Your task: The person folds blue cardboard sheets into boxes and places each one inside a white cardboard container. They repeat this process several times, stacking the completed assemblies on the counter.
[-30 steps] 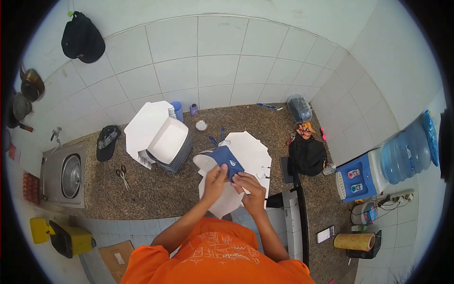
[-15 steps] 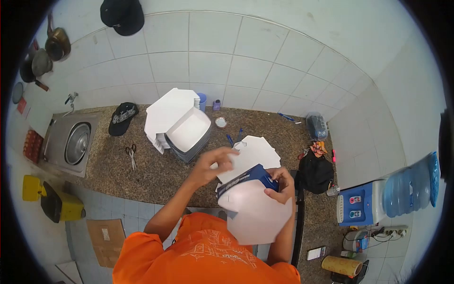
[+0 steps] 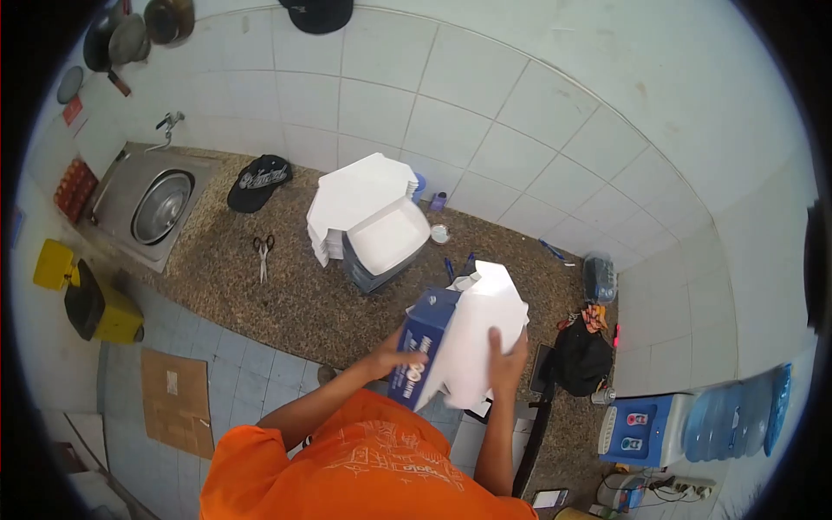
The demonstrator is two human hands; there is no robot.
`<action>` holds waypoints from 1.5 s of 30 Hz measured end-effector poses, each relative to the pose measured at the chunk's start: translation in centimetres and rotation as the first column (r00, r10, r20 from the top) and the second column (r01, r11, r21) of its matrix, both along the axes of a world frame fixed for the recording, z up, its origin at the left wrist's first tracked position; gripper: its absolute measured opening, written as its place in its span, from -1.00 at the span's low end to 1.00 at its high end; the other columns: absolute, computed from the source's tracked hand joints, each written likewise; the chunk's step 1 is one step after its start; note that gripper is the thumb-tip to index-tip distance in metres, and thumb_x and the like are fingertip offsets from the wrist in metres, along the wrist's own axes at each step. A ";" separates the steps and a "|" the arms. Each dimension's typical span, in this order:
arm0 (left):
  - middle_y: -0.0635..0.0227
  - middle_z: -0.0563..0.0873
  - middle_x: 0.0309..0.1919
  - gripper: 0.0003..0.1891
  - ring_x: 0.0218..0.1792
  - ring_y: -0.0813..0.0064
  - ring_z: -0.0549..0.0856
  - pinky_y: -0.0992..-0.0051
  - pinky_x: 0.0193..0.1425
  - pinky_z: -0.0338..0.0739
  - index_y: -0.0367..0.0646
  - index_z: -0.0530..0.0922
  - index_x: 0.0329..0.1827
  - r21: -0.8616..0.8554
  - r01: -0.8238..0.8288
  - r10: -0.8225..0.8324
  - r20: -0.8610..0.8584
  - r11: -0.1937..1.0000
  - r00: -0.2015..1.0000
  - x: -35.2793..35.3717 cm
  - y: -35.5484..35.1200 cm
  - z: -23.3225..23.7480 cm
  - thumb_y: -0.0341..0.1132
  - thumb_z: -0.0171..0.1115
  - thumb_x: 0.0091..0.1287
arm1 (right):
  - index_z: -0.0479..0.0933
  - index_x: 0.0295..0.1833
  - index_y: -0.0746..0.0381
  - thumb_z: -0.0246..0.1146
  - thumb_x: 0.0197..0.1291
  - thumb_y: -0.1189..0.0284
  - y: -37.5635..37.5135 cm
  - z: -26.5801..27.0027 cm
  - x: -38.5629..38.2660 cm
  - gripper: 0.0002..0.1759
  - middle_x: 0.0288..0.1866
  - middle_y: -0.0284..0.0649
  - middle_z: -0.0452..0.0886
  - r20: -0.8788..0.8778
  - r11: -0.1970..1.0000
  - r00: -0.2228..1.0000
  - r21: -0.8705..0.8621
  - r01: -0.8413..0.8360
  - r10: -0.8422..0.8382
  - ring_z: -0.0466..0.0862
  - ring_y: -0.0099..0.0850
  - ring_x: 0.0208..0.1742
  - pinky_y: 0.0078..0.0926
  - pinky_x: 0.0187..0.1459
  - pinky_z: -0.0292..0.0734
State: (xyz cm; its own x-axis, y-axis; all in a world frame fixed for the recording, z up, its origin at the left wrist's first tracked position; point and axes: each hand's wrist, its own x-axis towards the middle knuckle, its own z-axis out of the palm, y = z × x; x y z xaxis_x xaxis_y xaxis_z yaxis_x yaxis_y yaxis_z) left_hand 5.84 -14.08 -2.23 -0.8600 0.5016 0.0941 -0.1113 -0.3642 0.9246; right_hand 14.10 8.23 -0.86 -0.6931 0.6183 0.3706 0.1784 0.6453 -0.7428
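A partly folded cardboard box (image 3: pixel 423 338), blue outside and white inside, is tilted between my two hands at the counter's front edge. My left hand (image 3: pixel 392 355) grips its blue printed side, thumb on the print. My right hand (image 3: pixel 507 364) holds the white flap side, thumb on the white surface and the other fingers hidden behind it. Behind and left of the box stand a stack of folded trays (image 3: pixel 388 237) with white insides and a stack of flat white card blanks (image 3: pixel 360 192).
Scissors (image 3: pixel 263 257) and a black cap (image 3: pixel 258 183) lie left on the granite counter (image 3: pixel 303 321). A sink (image 3: pixel 156 208) is further left. A small round dish (image 3: pixel 440 233), a black bag (image 3: pixel 581 354) and a water dispenser (image 3: pixel 641 429) stand to the right.
My left hand has come down from the air onto the blue side. The box has turned more upright, and my right hand now holds its white side. The view has shifted.
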 end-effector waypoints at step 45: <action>0.49 0.78 -0.24 -0.88 0.00 0.22 0.60 0.20 0.16 0.43 -0.02 0.81 -0.38 -0.288 -0.746 0.013 -0.929 0.601 0.369 -13.6 -7.0 -1.8 -0.35 0.61 0.04 | 0.76 -0.21 0.27 0.66 -0.17 0.31 0.0 -0.3 -34.8 -0.61 -0.31 -0.05 0.77 0.463 0.704 0.677 0.146 -0.695 0.572 0.76 -0.12 -0.24 -0.23 -0.14 0.62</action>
State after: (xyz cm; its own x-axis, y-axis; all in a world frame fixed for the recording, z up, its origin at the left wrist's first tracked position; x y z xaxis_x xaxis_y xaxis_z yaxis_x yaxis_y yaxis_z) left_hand -7.78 -21.07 -4.05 -0.6396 0.3649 0.6765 0.7431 0.5189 0.4226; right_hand -20.68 8.28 -1.16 -0.9888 -0.1171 0.0928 -0.1473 0.8689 -0.4726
